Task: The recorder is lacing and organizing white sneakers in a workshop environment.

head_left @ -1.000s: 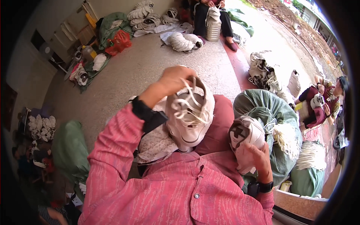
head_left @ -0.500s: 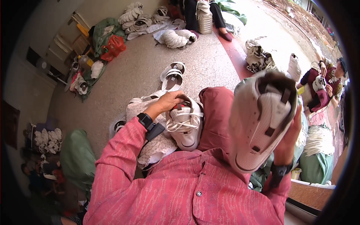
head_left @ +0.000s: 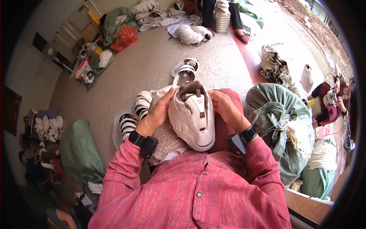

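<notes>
Lowered from its raised position half a second ago, the white sneaker [head_left: 192, 116] now rests on the lap, left hand [head_left: 160, 110] and right hand [head_left: 225, 107] each clasping a side. Inspecting seems underway; threading the laceless eyelets likely comes next.

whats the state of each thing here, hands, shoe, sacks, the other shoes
left hand: wrapped on the white shoe's left side
right hand: gripping the shoe's right side
white shoe: held over the lap, unlaced, tongue away from the person
green sack: on the floor to the right, bulging, mouth bunched with white laces
striped shoes: lying loose on the floor left of the lap
pair of shoes: on the floor ahead, side by side
</notes>
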`<action>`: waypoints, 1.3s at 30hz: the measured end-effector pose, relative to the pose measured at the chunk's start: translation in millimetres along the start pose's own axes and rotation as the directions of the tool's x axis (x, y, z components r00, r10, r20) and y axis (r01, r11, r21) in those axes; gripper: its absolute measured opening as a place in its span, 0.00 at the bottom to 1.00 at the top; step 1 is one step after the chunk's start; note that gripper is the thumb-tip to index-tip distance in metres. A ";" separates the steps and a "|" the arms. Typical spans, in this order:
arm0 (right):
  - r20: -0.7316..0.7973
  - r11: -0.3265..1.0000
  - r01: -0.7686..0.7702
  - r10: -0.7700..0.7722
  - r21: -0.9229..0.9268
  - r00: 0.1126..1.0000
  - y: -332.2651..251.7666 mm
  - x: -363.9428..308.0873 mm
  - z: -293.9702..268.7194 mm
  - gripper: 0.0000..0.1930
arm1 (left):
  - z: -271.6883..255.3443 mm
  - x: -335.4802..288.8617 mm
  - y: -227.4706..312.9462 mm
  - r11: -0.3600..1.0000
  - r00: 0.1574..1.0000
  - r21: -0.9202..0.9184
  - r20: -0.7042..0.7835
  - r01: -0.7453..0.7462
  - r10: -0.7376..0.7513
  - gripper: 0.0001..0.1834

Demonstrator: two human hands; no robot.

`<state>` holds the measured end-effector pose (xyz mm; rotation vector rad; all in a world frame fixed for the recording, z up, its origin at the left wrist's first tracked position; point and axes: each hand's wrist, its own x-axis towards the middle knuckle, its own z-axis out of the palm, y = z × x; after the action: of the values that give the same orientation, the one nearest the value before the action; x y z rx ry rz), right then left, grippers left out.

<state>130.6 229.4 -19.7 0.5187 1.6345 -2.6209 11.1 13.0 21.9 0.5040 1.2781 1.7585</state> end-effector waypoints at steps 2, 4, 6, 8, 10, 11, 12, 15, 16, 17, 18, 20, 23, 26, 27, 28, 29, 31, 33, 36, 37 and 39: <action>0.031 0.977 0.193 -0.191 -0.094 0.981 11.4 3.7 -4.0 0.22 | 4.6 4.7 -5.3 0.999 0.999 0.003 0.008 -0.034 0.034 0.34; 0.039 0.934 0.253 -0.251 -0.251 0.967 -14.2 -19.6 19.0 0.29 | 14.8 8.6 2.7 0.995 0.993 -0.023 0.059 -0.097 0.099 0.33; 0.045 0.885 0.288 -0.292 -0.366 0.955 -22.6 -22.2 31.5 0.29 | 7.1 27.5 -7.9 0.992 0.992 -0.044 0.043 -0.114 0.116 0.33; -0.007 0.772 0.340 -0.407 -0.536 0.913 -17.3 -15.3 29.3 0.28 | 4.2 46.1 -20.8 0.995 0.997 -0.093 0.056 -0.042 0.047 0.32; -0.063 0.773 0.379 -0.472 -0.508 0.879 -5.2 -7.3 29.9 0.21 | -11.5 57.4 -36.3 0.976 0.998 -0.210 0.007 -0.059 0.062 0.32; -0.049 0.795 0.425 -0.492 -0.432 0.869 -2.3 -5.3 33.9 0.19 | -20.7 61.9 -44.1 0.946 0.998 -0.317 -0.039 -0.065 0.055 0.32; -0.117 0.838 0.398 -0.468 -0.372 0.876 0.8 -3.4 35.2 0.18 | -19.7 60.2 -44.5 0.953 0.988 -0.270 -0.103 -0.135 0.111 0.31; -0.204 0.925 0.350 -0.375 -0.151 0.904 13.0 3.7 38.0 0.17 | -3.3 37.6 -26.8 0.948 0.991 -0.298 -0.104 -0.112 0.085 0.31; -0.201 0.915 0.387 -0.403 -0.116 0.893 9.9 1.5 48.8 0.17 | 0.5 27.3 -20.7 0.943 0.991 -0.308 -0.072 -0.127 0.110 0.32; -0.203 0.916 0.386 -0.401 -0.109 0.893 6.6 2.8 56.9 0.17 | 3.7 21.5 -11.5 0.945 0.992 -0.303 -0.074 -0.123 0.105 0.32; -0.182 0.892 0.427 -0.450 -0.150 0.874 5.2 6.0 65.8 0.17 | 11.8 8.6 1.4 0.949 0.978 -0.243 -0.099 -0.201 0.182 0.31; -0.144 0.814 0.520 -0.565 -0.260 0.812 3.2 17.8 69.7 0.17 | 12.4 1.4 11.5 0.926 0.967 -0.284 -0.015 -0.249 0.256 0.29; -0.105 0.797 0.331 -0.437 -0.505 0.893 5.5 48.4 55.4 0.18 | -15.0 18.1 -2.6 0.966 0.958 0.106 -0.144 -0.235 0.249 0.23; -0.159 0.731 0.205 -0.395 -0.650 0.905 22.2 61.9 23.0 0.23 | -19.3 21.2 -13.3 0.740 0.927 0.664 -0.200 -0.112 0.319 0.23; -0.174 0.748 0.216 -0.405 -0.627 0.898 28.6 58.6 20.0 0.23 | -7.8 15.9 -5.7 0.749 0.929 0.654 -0.203 -0.106 0.308 0.23; -0.170 0.781 0.214 -0.377 -0.587 0.910 20.1 48.1 35.4 0.22 | 2.0 3.1 5.4 0.643 0.882 0.739 -0.148 -0.202 0.447 0.22; -0.179 0.810 0.202 -0.351 -0.551 0.919 7.1 31.4 47.6 0.22 | 11.4 -2.9 8.8 0.520 0.823 0.803 -0.067 -0.291 0.565 0.21; -0.121 0.816 0.240 -0.351 -0.526 0.928 4.4 27.3 54.1 0.21 | 14.3 2.2 4.5 0.344 0.785 0.885 0.039 -0.315 0.618 0.22; 0.034 0.369 0.337 -0.629 -0.866 0.777 7.1 7.9 65.9 0.22 | 15.6 1.7 -15.2 0.393 0.814 0.853 0.061 -0.343 0.578 0.24; 0.072 0.351 0.342 -0.599 -0.872 0.798 13.5 20.4 64.6 0.23 | -15.6 23.6 -27.2 0.653 0.887 0.662 0.042 -0.369 0.460 0.22; 0.057 0.363 0.328 -0.591 -0.872 0.805 18.3 31.5 58.7 0.23 | -29.9 39.1 -41.2 0.783 0.921 0.510 0.047 -0.355 0.387 0.21; 0.053 0.312 0.314 -0.628 -0.897 0.776 22.2 54.9 44.0 0.23 | -32.9 59.9 -43.3 0.806 0.948 0.520 0.026 -0.283 0.316 0.20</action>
<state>70.7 189.8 -36.9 0.3909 3.3216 -1.4082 -27.2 48.4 -40.1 1.0150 1.8122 1.6726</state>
